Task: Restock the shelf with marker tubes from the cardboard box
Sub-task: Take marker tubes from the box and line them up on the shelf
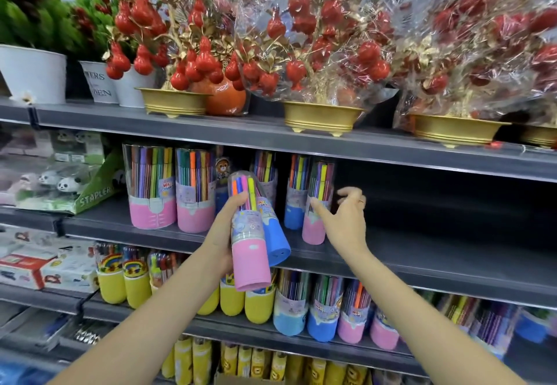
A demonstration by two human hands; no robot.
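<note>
Both our forearms enter from the lower edge and reach up toward the middle shelf. Our left hand, at the 6 o'clock side of centre, is clamped around two marker tubes held together and tilted, caps leaning toward 11 o'clock: a pink-based tube in front and a blue-based tube just behind it. The fingers wrap the clear upper section of the pink one; the bases hang past the front lip of the middle shelf.

Our right hand, at 3 o'clock from the left, holds nothing; its fingers are spread and loosely curved. The thumb tip touches or nearly touches a standing pink-based tube on the shelf; we cannot tell which. A standing blue-based tube is just beside that one, toward 9 o'clock.

Further toward 9 o'clock, two wide pink-based tubs stand upright near the shelf front. From the right hand toward 3 o'clock the middle shelf is bare and dark to the frame edge, giving open room for placement. Overhead clearance is bounded by the upper shelf lip, close above the tube caps.

At 12 o'clock, gold pots with wrapped red ornaments sit on the upper shelf. At 6 o'clock, the lower shelf carries yellow-based tubes and more blue and pink ones.
</note>
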